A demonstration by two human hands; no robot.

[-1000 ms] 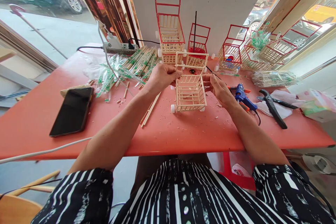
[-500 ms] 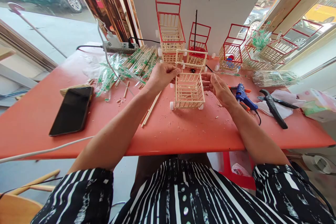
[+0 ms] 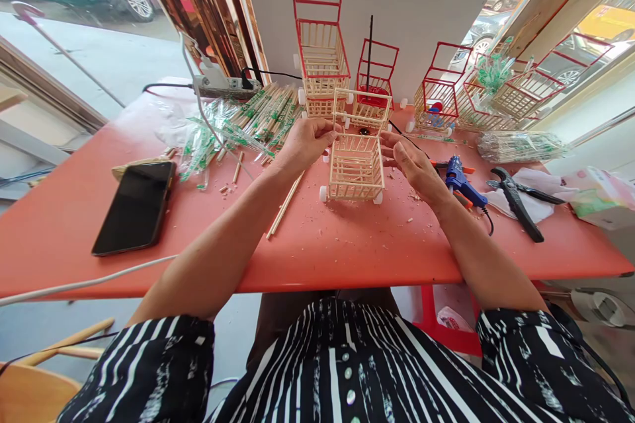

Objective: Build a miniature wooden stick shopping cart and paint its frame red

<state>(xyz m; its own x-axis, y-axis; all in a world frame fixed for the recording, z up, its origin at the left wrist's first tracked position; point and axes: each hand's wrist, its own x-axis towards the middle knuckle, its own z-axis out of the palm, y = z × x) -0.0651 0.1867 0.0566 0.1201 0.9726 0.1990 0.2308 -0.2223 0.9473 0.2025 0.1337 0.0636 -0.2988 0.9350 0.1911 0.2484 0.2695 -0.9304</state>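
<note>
We see a small bare-wood cart (image 3: 356, 168) standing upright on white wheels near the middle of the red worktop (image 3: 347, 244), w/ a tall handle frame rising at its far end. Left hand (image 3: 303, 143) is at the cart's far-left top corner — fingers (image 3: 325, 137) curled and pinching the rail where the frame meets the basket. Right hand (image 3: 415, 165) sits just beside the cart's right wall, fingers loosely spread, tips near the top rail; we can't tell if they actually touch it.

Around the hands:
- blue glue gun (image 3: 459, 183) just right of the right hand, lying on the worktop w/ its cord trailing toward the near edge.
- black pliers (image 3: 516, 201) further right, partly on a white cloth (image 3: 538, 193).
- long bare sticks (image 3: 284, 206) lying just left of the cart, under the left wrist.
- bundle of wrapped chopsticks (image 3: 268, 112) and loose clear wrappers (image 3: 208, 139) at far left, a power strip (image 3: 223, 84) behind them.
- black phone (image 3: 133, 207) face up, well apart to the left, near the front edge.
- finished red-framed carts (image 3: 320, 46) lined up along the back wall — one tall right behind the bare cart, more to the right.
- another packet of sticks (image 3: 518, 145) at far right.

Wood crumbs are scattered over the worktop round the cart.
</note>
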